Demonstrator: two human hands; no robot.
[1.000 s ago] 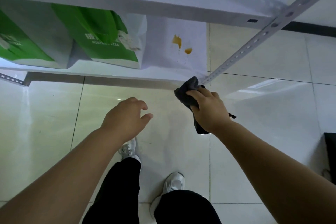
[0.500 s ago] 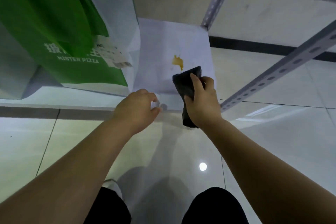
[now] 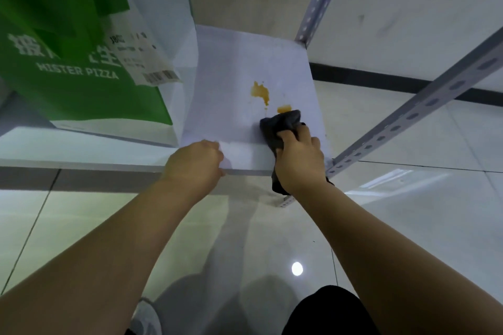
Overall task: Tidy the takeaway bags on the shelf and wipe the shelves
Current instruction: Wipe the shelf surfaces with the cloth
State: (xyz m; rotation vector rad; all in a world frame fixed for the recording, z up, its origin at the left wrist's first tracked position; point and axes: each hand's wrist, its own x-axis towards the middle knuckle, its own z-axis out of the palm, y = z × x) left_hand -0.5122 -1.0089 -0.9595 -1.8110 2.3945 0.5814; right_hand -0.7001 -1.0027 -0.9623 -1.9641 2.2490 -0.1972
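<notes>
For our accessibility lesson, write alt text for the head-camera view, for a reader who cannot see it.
A right hand holds a dark grey cloth on a white shelf, beside two orange stains. The left hand grips the shelf's front edge; a green Mister Pizza bag stands to the left.

One brand reads clearly: "MISTER PIZZA", in white capitals on the green face of the takeaway bag (image 3: 81, 100). It stands up and left of where your right hand (image 3: 299, 163) grips the cloth (image 3: 280, 122), beyond the grip of your left hand (image 3: 193, 163) on the shelf (image 3: 226, 62) edge. Above that line are larger white Chinese characters, partly covered and not legible. A white receipt (image 3: 136, 54) on the same bag, nearer your grips, carries a barcode (image 3: 160, 77) along its lower edge; its printed lines are too blurred to read.
</notes>
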